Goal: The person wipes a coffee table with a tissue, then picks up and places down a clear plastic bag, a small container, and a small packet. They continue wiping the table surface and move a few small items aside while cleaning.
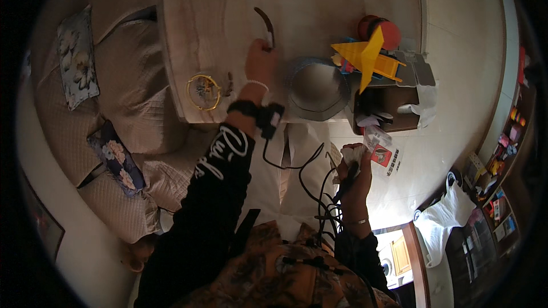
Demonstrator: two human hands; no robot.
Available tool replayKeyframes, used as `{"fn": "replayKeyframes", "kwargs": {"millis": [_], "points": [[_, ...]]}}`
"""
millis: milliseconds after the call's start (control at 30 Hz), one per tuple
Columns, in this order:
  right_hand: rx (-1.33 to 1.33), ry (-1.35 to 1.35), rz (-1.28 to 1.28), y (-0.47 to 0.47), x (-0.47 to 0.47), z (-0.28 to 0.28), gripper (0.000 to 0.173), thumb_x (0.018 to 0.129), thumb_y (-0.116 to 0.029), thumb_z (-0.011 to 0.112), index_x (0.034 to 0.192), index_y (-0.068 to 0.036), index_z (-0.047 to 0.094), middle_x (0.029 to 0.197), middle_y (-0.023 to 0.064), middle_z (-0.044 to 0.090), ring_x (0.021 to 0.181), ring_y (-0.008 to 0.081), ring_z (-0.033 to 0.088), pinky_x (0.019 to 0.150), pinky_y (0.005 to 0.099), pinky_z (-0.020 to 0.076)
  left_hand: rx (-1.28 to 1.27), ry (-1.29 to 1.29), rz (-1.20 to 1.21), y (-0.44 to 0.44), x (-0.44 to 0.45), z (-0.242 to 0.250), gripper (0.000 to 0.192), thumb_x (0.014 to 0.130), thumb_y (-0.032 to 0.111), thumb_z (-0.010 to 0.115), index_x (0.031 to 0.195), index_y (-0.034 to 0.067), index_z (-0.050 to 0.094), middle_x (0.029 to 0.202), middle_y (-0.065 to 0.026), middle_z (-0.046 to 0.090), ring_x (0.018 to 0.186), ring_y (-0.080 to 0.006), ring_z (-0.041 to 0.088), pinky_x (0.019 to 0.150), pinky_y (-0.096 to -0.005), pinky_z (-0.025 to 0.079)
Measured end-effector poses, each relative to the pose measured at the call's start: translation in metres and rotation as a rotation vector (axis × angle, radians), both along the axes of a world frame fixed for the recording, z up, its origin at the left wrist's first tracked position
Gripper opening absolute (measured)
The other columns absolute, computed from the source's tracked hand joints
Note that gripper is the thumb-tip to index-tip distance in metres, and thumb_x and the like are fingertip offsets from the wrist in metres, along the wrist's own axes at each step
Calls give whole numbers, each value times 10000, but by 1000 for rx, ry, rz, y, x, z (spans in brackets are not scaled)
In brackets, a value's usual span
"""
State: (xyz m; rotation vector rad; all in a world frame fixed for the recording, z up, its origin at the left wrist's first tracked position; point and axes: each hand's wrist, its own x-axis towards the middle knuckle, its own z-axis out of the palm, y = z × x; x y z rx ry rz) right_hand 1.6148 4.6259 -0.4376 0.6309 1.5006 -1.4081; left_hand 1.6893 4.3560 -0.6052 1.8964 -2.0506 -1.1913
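Note:
My left hand (260,63) reaches over the table, with its fingers closed at the near end of a curved dark brown strip (264,18). A pale patch shows on the strip near the fingers; its exact kind cannot be told. Lower right, off the table's edge, my right hand (357,177) grips a clear printed plastic bag (376,141) and something white and crumpled (352,152). Between the hands, at the table's near edge, stands a grey round basin (319,87). Left of my wrist lies a yellow-rimmed round dish (204,93) with small dark bits in it.
Black cables (317,199) hang before my body from a small black device (270,120) at my left wrist. An open box (387,107) borders the basin, near a yellow folded shape (367,57) and a red round object (387,34). A quilted sofa (132,60) flanks the table (214,21).

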Motion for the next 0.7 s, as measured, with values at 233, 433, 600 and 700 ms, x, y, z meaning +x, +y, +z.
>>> {"fn": "replayKeyframes", "kwargs": {"millis": [233, 433, 600, 700], "points": [[-144, -15, 144, -32, 10, 15, 604, 925, -533, 354, 1252, -40, 478, 589, -22, 457, 456, 37, 379, 398, 188, 314, 187, 364, -63, 92, 36, 87, 204, 780, 91, 649, 928, 39, 519, 744, -26, 517, 662, -109, 488, 606, -267, 433], [-115, 8, 348, -59, 29, 17, 455, 930, -460, 396, 1164, -86, 506, 678, -27, 482, 503, 43, 396, 412, 195, 329, 226, 413, -309, 130, 61, 145, 245, 794, 92, 630, 1028, 60, 563, 866, -112, 602, 663, -197, 570, 609, -309, 468], [0, 46, 372, -80, 49, 10, 357, 916, -445, 447, 1020, -119, 546, 624, -39, 462, 498, 42, 408, 419, 190, 311, 400, 602, -35, 130, 109, 124, 217, 859, 152, 603, 1040, 43, 554, 931, -50, 579, 727, -139, 543, 625, -277, 460], [63, 77, 338, -93, 68, 5, 361, 914, -439, 455, 958, -95, 552, 613, -17, 479, 512, 67, 433, 436, 212, 327, 314, 526, 327, 98, 168, 87, 201, 899, 211, 557, 1024, 59, 517, 854, -11, 535, 626, -91, 492, 543, -249, 435]]}}
